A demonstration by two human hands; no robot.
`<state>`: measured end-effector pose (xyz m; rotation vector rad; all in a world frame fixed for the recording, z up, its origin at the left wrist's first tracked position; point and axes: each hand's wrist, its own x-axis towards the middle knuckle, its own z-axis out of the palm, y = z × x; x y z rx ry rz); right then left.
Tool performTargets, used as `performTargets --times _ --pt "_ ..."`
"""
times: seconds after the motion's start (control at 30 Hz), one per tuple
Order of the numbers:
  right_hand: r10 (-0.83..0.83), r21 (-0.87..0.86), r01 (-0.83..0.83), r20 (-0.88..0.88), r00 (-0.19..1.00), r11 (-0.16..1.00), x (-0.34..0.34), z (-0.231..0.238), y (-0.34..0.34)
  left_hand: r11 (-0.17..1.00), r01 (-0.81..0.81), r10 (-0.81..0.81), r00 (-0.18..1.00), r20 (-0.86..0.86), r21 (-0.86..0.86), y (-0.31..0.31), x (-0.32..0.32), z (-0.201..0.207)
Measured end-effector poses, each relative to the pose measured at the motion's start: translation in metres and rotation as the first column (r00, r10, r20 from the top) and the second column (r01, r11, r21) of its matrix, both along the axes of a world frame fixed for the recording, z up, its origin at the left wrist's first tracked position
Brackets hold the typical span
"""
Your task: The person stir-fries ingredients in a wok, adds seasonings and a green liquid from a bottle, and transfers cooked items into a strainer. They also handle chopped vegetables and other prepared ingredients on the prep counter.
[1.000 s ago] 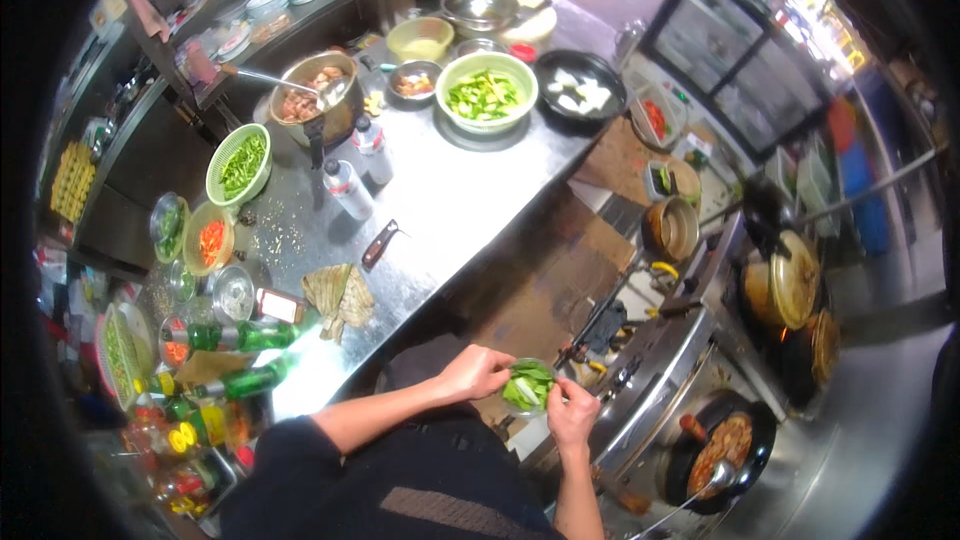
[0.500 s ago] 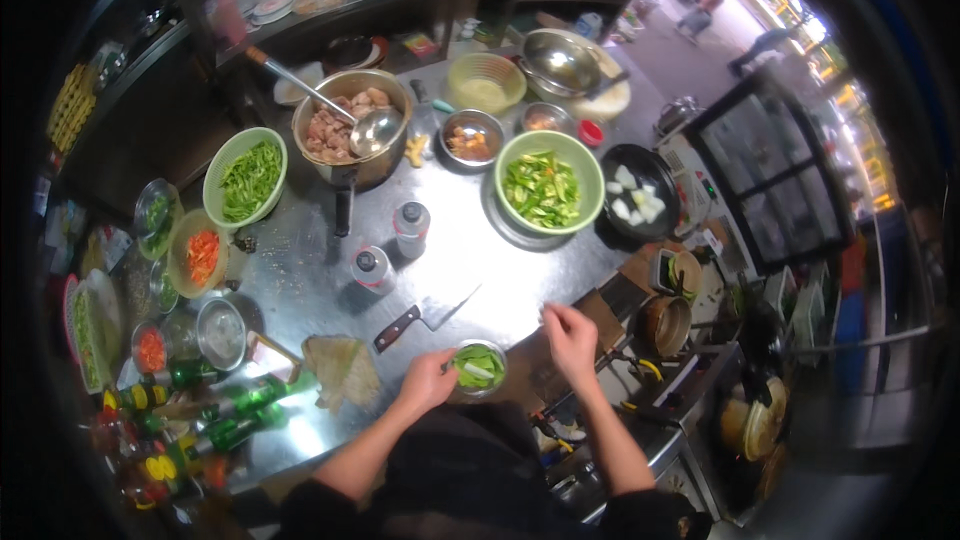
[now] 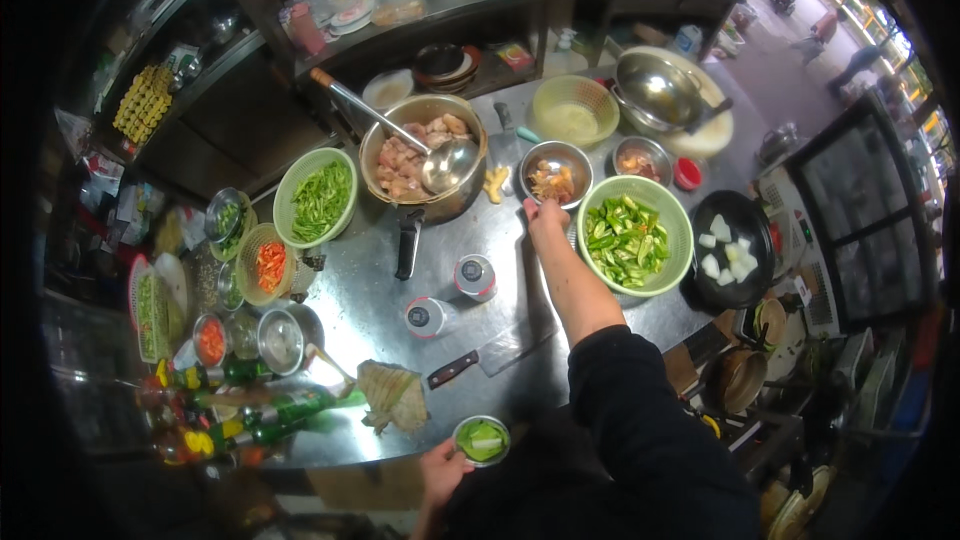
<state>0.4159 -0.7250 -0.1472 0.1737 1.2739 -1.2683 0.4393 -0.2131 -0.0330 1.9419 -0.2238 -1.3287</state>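
My left hand point(image 3: 443, 467) grips the rim of a small metal bowl point(image 3: 482, 440) of cut green leaves at the near edge of the table. Stretched far forward, my right hand point(image 3: 548, 225) has its fingers closed at the near rim of a metal bowl point(image 3: 556, 175) with orange-brown pieces in it. Just right of that hand stands a light green basket of sliced green peppers point(image 3: 626, 240). Left of it are some ginger pieces point(image 3: 495, 183) and a pot of raw meat chunks point(image 3: 425, 155) with a ladle point(image 3: 449, 165) resting inside.
A cleaver point(image 3: 515, 348) lies flat near two capped bottles point(image 3: 475, 276). At the right is a black pan of white pieces point(image 3: 735, 250). Green bottles point(image 3: 290, 415), a folded cloth point(image 3: 392, 393) and a basket of shredded greens point(image 3: 318, 198) occupy the left. Plates line the back shelf point(image 3: 470, 15).
My right hand has reached forward from the near edge to the metal bowl of orange-brown pieces. The left hand keeps the leaf bowl, now closer to my body. The whole view has shifted.
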Motion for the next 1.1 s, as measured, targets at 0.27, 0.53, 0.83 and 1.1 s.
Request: performTargets --times 0.27,0.53,0.83,1.1 --pt "0.309 -0.217 -0.321 -0.088 0.947 0.922 -0.039 0.088 0.089 0.978 0.145 -0.137 0.988 0.065 -0.149 -0.092 -0.038 -0.075" --pt "0.58 -0.193 -0.717 -0.466 0.668 0.67 -0.162 0.147 0.243 0.69 0.614 -0.091 0.599 0.796 -0.383 -0.189 -0.034 0.065" --pt "0.517 -0.08 -0.681 -0.588 0.622 0.728 -0.178 0.151 0.302 0.584 0.784 -0.33 0.465 0.822 -0.209 -0.259 -0.074 0.046" --pt "0.546 -0.081 -0.696 -0.558 0.625 0.714 -0.178 0.143 0.301 0.542 0.817 -0.422 0.466 0.777 -0.196 -0.259 -0.075 0.044"
